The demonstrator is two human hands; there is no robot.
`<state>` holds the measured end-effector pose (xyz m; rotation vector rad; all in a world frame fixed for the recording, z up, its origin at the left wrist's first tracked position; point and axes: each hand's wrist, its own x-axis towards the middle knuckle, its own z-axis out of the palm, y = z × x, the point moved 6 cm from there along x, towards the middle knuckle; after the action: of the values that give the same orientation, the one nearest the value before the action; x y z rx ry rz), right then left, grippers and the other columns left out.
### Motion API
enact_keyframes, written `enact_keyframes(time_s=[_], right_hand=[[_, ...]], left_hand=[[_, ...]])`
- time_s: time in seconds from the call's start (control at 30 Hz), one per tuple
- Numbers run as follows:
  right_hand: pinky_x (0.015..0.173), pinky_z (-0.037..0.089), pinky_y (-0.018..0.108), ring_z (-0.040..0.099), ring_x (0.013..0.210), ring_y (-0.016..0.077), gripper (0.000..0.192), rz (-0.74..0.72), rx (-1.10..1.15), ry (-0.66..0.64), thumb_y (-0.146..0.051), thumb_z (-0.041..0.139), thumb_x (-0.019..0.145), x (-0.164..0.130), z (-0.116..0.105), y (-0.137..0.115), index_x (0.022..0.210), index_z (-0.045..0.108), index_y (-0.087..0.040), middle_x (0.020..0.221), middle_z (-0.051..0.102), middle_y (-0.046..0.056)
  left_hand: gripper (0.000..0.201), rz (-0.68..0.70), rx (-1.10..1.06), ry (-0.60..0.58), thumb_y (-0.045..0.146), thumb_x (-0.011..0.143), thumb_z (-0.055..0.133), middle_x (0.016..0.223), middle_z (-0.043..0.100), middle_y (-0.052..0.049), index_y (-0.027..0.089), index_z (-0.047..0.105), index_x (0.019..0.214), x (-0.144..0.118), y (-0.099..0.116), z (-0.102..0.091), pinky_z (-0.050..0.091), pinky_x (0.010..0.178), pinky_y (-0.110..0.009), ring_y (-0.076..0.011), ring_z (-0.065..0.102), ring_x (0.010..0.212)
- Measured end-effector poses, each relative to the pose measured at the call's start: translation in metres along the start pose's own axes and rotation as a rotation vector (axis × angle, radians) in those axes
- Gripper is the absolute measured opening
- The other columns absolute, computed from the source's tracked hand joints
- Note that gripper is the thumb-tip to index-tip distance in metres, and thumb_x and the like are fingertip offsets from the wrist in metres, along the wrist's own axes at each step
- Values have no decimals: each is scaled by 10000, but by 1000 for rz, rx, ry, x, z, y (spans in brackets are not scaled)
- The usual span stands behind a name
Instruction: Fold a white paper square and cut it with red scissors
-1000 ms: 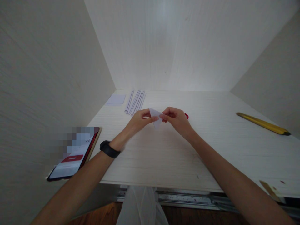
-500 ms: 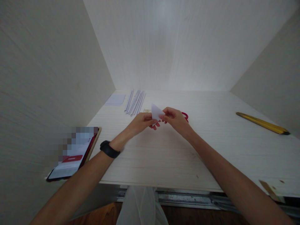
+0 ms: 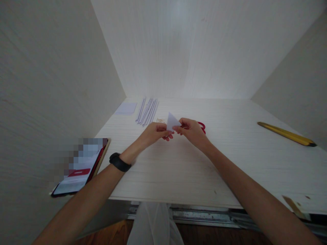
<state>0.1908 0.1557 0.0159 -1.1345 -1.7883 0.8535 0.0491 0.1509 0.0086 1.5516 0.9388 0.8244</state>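
Both hands: you pinch one small white paper (image 3: pixel 172 121), your left hand (image 3: pixel 156 131) low on its left side and your right hand (image 3: pixel 190 131) at its right corner.
White paper: it is between your fingertips, with a point sticking up, and looks lifted off the table (image 3: pixel 166 170).
What is new: a second ago one corner hung down below your grip; now it doesn't show, and a flat three-sided face looks at you.
Left-hand change: your fingers were reaching out straighter; now they curl in under the paper.
What it means: you seem to have turned the paper without dropping it. I can't tell if there is a new fold.
Red loop (image 3: pixel 202 127): just past your right hand; more of it shows than before.
Paper strips (image 3: pixel 147 111): behind your left hand, lying where they were.
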Motion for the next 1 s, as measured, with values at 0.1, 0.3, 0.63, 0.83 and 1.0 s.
enact_keyframes(time_s=[0.1, 0.3, 0.63, 0.83, 1.0], right_hand=[[546, 409, 262, 523, 570, 127, 232, -14, 23, -13, -386, 607, 755, 1, 0, -1, 671, 568, -174, 617, 577, 7], [553, 437, 256, 542, 559, 118, 237, -17, 58, 38, -389, 615, 760, 1, -5, -2, 680, 593, -167, 635, 620, 21], [522, 423, 239, 525, 515, 100, 216, 17, 128, 39, -359, 631, 741, 1, -6, -2, 654, 621, -161, 593, 626, 13], [534, 433, 245, 538, 536, 105, 217, 22, 126, 72, -361, 629, 741, 1, -9, 1, 657, 621, -161, 614, 637, 22], [516, 404, 248, 507, 512, 102, 217, -20, 96, 72, -349, 614, 753, 1, -10, -2, 640, 587, -166, 590, 610, 11]], left_hand=[[83, -11, 16, 9, 194, 698, 689, 653, 686, -32, 120, 699, 735, 0, 0, -1, 479, 570, -232, -103, 592, 555], [79, -27, 40, -9, 185, 712, 669, 660, 682, -24, 111, 685, 736, 0, 1, 0, 461, 569, -216, -87, 579, 552], [142, 23, 126, 58, 265, 731, 665, 642, 652, -12, 124, 677, 715, 0, 2, -6, 419, 547, -210, -82, 546, 543], [151, 53, 121, 87, 275, 720, 678, 638, 645, -7, 124, 681, 720, 1, 4, -11, 415, 538, -210, -79, 527, 532], [147, 39, 117, 70, 272, 723, 674, 643, 655, -12, 126, 685, 714, 0, 3, -8, 414, 547, -208, -78, 536, 539]])
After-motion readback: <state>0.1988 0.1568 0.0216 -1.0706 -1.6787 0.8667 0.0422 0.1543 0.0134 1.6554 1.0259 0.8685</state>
